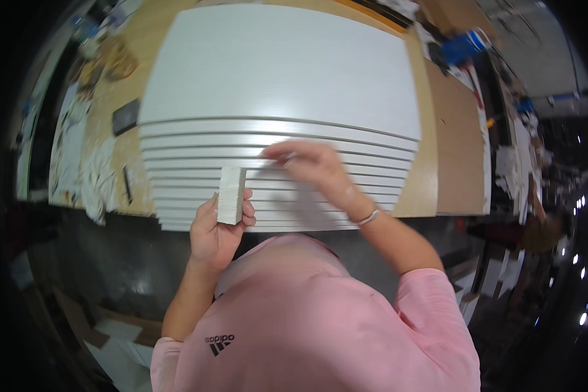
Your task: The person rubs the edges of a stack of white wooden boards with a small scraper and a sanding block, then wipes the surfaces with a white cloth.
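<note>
My left hand [217, 230] is wrapped round a white rectangular block [229, 196], held upright above the front edge of the stack. Its kind I cannot make out. To its right, over the stepped edges, my right hand [313, 168] has its fingers drawn together and pointing left; what they pinch, if anything, is too small to name. Under both hands lies a fanned stack of glossy white panels [277, 65], each lower one reaching a little nearer to me.
The stack lies on a wooden table [424, 189]. On the left are a dark grey block [126, 117], a thin black tool [127, 184] and a white cloth [99, 179]. A brown board [460, 144] and a blue cylindrical container [465, 47] are on the right. Another person [536, 228] stands at far right.
</note>
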`<state>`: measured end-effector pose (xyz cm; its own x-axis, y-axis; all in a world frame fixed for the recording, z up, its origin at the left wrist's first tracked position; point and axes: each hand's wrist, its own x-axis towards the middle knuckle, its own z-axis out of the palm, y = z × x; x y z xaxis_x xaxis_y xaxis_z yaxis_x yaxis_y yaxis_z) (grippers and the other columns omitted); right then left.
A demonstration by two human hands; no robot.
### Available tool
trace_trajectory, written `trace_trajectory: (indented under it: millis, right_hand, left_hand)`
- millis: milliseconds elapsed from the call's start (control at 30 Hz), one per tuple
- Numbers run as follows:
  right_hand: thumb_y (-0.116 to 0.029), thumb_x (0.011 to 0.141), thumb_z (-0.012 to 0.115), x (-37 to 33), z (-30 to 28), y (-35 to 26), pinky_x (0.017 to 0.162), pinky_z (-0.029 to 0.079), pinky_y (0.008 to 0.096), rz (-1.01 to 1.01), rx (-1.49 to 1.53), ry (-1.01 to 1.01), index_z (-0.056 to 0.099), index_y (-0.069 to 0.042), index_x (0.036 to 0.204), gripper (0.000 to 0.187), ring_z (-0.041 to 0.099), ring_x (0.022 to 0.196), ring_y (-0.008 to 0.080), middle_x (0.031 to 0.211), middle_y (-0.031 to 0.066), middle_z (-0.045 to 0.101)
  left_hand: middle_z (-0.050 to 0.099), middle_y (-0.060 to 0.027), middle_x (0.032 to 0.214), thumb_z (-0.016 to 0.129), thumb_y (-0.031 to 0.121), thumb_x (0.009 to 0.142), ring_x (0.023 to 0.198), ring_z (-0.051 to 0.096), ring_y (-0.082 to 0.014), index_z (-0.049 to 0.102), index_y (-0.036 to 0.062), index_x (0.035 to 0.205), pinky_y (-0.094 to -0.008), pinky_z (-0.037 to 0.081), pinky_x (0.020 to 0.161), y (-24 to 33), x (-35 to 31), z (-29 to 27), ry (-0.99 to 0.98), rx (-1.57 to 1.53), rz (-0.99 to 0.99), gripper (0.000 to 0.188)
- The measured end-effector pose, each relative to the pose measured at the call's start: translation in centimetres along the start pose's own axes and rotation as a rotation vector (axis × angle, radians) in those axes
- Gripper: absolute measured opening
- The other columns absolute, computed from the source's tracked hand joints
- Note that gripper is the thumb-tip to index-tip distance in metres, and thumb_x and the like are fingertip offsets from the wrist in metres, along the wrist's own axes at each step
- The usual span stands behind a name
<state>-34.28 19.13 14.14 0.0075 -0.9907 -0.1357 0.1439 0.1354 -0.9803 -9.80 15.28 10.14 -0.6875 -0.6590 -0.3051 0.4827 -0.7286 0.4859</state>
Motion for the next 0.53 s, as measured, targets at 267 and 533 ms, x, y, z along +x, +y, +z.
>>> trace_trajectory:
  millis: [267,533]
  right_hand:
    - [-0.022,0.102,0.062,-10.2,-5.2,2.7,0.071,0.051,0.028,0.046,0.745,0.036,0.046,0.006,0.145,0.054,0.061,0.083,0.0139,0.1,0.0057,0.063]
    - [-0.027,0.099,0.067,-17.2,-12.9,4.2,0.094,0.056,0.0365,-0.075,0.798,0.441,0.047,0.004,0.141,0.056,0.068,0.104,0.0264,0.115,0.0136,0.066]
  left_hand:
    - [0.069,-0.0155,0.1,0.047,0.019,0.102,0.088,0.065,-0.024,0.059,-0.0064,0.124,-0.038,0.051,0.084,-10.1,4.8,8.6,-0.201,-0.109,-0.262,0.035]
    - [0.071,-0.0208,0.104,0.067,0.033,0.094,0.087,0.069,-0.0292,0.064,-0.006,0.122,-0.0418,0.057,0.083,-14.1,8.9,14.4,-0.258,1.015,-0.291,0.048]
